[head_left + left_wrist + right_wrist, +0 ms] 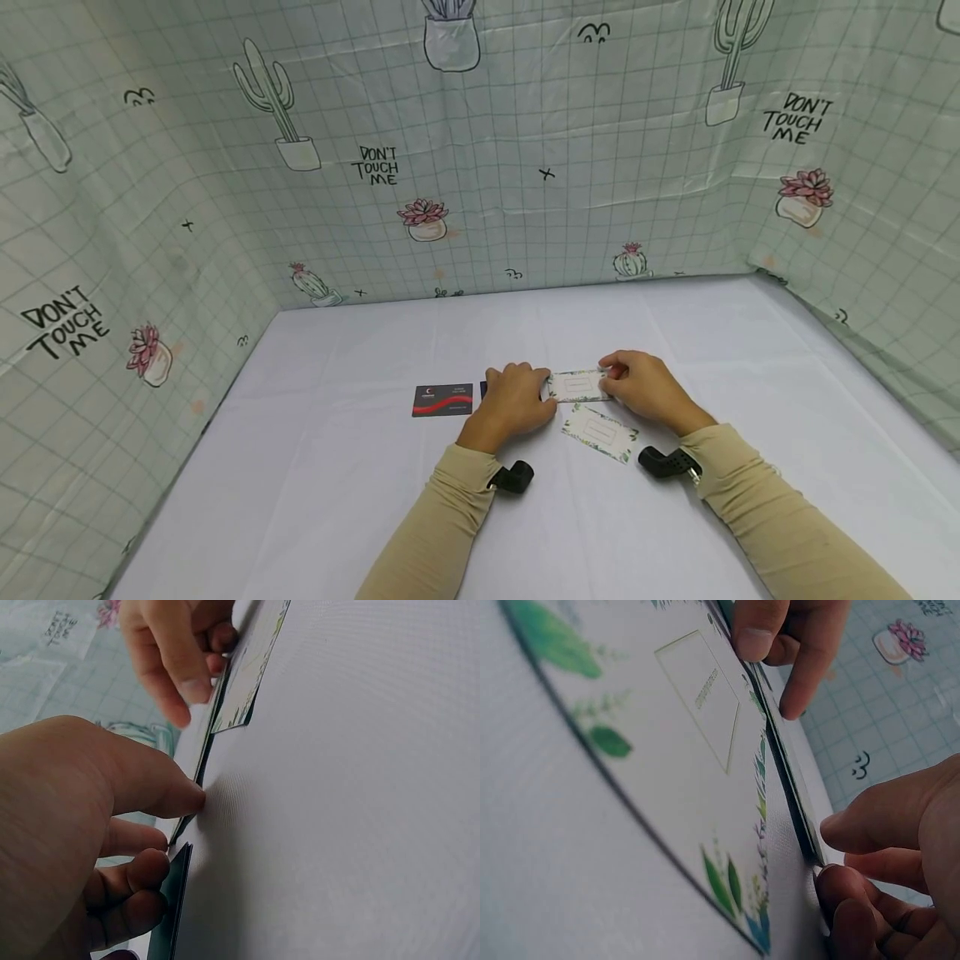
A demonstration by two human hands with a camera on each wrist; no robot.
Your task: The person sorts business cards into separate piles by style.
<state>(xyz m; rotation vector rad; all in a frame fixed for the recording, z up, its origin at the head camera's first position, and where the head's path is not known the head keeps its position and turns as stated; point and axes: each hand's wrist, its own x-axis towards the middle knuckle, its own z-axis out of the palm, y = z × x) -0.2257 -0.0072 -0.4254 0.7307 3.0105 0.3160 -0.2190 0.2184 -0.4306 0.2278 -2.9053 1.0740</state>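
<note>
A white card with a green leafy border (579,386) lies between the two hands. My left hand (514,400) holds its left end, thumb at the near corner and a finger at the far one. At the right end, my right hand (645,387) pinches the card between thumb and fingers. A second leafy card (600,433) lies askew just in front, close to the first card's near edge. Under the left hand a dark blue card (483,388) is mostly hidden; its dark edge (176,900) shows below the curled fingers in the left wrist view.
A black card with a red wave (442,400) lies left of the left hand. All the cards are on a white-covered table (337,500). Grid-patterned cloth (495,167) with printed cacti rises behind and at both sides. Each wrist bears a black camera mount (513,477).
</note>
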